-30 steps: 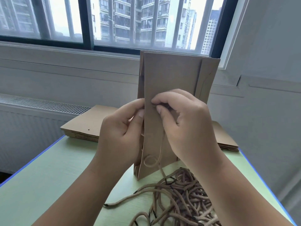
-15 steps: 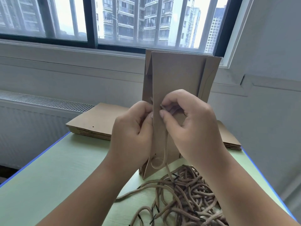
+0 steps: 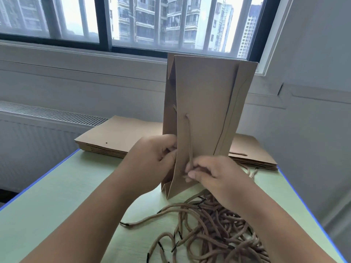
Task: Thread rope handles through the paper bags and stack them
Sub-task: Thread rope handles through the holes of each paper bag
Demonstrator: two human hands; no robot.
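Note:
A folded brown paper bag (image 3: 205, 103) stands on end on the green table, its opening edge facing me. A brown rope handle (image 3: 190, 137) comes out of the upper hole and runs down the bag's front face. My right hand (image 3: 210, 171) pinches the rope's lower end against the bag beside the lower hole. My left hand (image 3: 153, 160) grips the bag's left edge at the same height, fingers tucked behind the panel.
A tangle of loose ropes (image 3: 212, 228) with black tips lies in front of the bag. Flat bags are stacked behind at left (image 3: 114, 137) and at right (image 3: 252, 150). The green table (image 3: 62, 196) has blue edges; a wall and window lie beyond.
Both hands have dropped from the upper hole to the lower one. The rope now hangs threaded from the upper hole, and my right hand has drawn its free end down.

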